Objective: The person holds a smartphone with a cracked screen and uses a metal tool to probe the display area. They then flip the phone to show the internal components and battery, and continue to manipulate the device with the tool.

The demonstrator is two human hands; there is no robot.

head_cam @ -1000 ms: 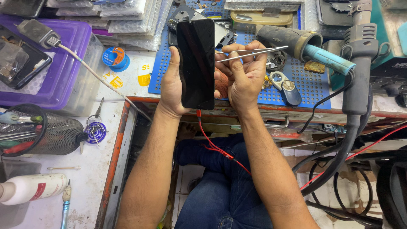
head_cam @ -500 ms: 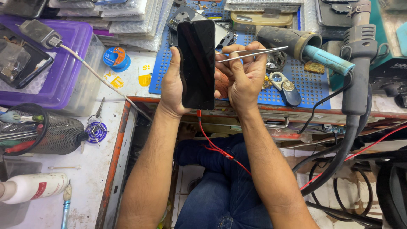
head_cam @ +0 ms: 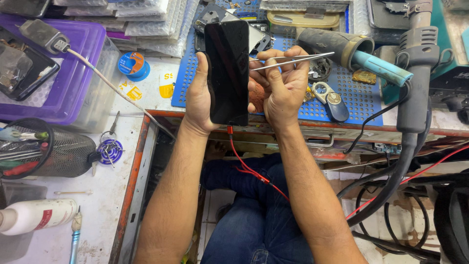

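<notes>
Black and dark-screened, the smartphone (head_cam: 227,71) is standing upright in my left hand (head_cam: 201,98), gripped above the table (head_cam: 146,93), a red cable (head_cam: 251,168) plugged in below. My right hand (head_cam: 281,88) is pinching steel tweezers (head_cam: 293,59) beside its edge; I judge I'm working that edge, needing steady tips next.

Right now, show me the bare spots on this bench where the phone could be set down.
Barest: the white bench top between the mesh pen holder and the white bottle. A smaller patch lies on the blue perforated mat, right of the small round tool. The mat's top and the purple box are crowded.
</notes>
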